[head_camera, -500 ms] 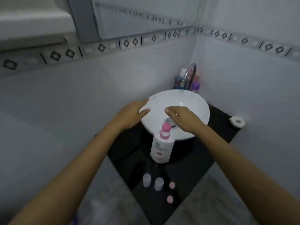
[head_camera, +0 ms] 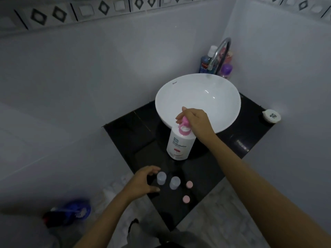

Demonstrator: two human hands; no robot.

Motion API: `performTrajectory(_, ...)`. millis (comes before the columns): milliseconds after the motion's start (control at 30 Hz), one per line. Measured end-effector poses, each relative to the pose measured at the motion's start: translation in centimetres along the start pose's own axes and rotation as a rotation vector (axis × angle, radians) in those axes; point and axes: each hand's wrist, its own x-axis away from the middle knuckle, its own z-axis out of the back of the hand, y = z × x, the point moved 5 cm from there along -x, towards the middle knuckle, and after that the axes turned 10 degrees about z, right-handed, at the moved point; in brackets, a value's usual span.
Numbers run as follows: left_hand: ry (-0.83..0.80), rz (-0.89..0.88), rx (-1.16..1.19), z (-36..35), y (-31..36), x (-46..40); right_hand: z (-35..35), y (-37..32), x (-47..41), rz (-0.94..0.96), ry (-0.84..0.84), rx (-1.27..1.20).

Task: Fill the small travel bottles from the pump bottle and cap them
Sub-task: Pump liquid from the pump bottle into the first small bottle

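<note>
A white pump bottle (head_camera: pixel 179 144) with a pink pump head stands on the black counter (head_camera: pixel 143 133) in front of the basin. My right hand (head_camera: pixel 195 120) grips the pink pump head from above. Two small clear travel bottles, one on the left (head_camera: pixel 161 178) and one on the right (head_camera: pixel 174 182), stand uncapped near the counter's front corner. Two pink caps, the farther (head_camera: pixel 189 184) and the nearer (head_camera: pixel 186 199), lie to their right. My left hand (head_camera: pixel 143 183) hovers just left of the left travel bottle, fingers and thumb spread and curved toward it, not touching it.
A white bowl basin (head_camera: pixel 197 90) sits on the counter with a chrome tap (head_camera: pixel 219 52) and several toiletry bottles (head_camera: pixel 206 61) behind it. A white round container (head_camera: pixel 271 116) lies at the counter's right corner. A blue object (head_camera: pixel 71 212) is on the floor at the left.
My left hand has come down from the basin rim to the travel bottles. My right hand has moved from above the basin onto the pump head. The camera has tilted downward.
</note>
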Motion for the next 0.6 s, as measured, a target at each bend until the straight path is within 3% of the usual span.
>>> performTrajectory(367,0.115,-0.029,0.092,-1.0,-0.3,-0.3,-0.1,0.1,0.1,-0.01,-0.006,-0.012)
performTrajectory(600,0.22,-0.066,0.216,2.6,3.2,0.5,0.2,-0.8,-0.8,-0.04,-0.009,-0.091)
